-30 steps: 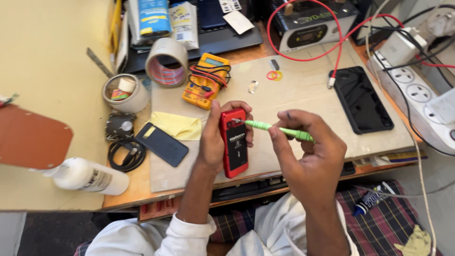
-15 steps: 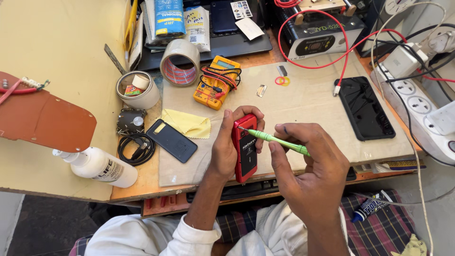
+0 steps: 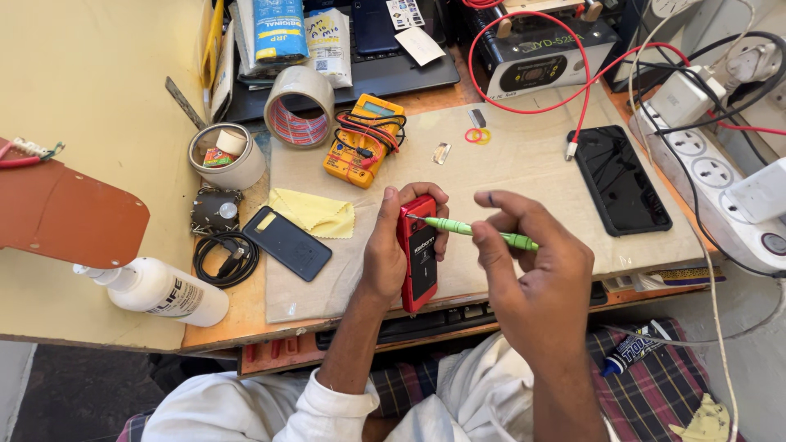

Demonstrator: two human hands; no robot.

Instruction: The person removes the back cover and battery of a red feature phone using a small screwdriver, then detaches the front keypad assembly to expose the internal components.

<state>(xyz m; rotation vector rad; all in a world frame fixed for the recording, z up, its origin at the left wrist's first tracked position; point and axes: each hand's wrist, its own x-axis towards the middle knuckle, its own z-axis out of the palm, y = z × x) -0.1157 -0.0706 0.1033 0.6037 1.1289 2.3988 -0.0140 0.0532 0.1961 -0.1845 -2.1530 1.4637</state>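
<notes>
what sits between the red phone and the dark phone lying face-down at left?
Head view: mainly the left hand gripping the red phone, then bare mat up to the dark phone; the yellow cloth lies just above.

1. Bright, even daylight; soft shadows fall under the right hand [image 3: 536, 274] onto the mat [image 3: 524, 164].
2. Glare streaks the black phone [image 3: 618, 180] right of the grip.
3. Sharp centre; edges bend slightly.

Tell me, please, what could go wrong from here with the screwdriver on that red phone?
The left hand holds the red phone on edge, off the mat, so it could slip. The right hand pinches the green screwdriver with its tip at the phone's top; a skid could scratch the case. Any loosened screw might roll off the bench.
</notes>
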